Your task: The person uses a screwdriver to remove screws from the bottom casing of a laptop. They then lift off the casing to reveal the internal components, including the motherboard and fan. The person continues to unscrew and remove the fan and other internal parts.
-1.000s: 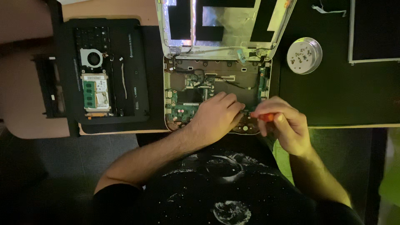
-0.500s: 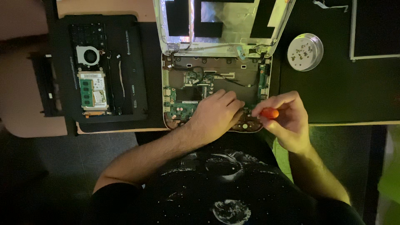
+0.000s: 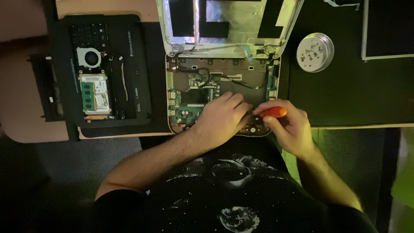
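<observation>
Above dark desk [image 3: 353,99], screwdriver [image 3: 271,112] lies crosswise, tip leftward.

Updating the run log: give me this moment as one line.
left hand: resting on opened laptop base | right hand: gripping orange-handled screwdriver, tip at base's front edge | round metal dish: on mat, right of laptop

Orange screwdriver [image 3: 272,112], green circuit board [image 3: 188,113]

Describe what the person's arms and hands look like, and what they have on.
Both forearms are bare, with no gloves on the left hand or the right hand. I see no watch, ring or bracelet, though the light is dim. Short black sleeves end above the elbows; they belong to a black T-shirt with a pale, planet-like print on the chest.
</observation>
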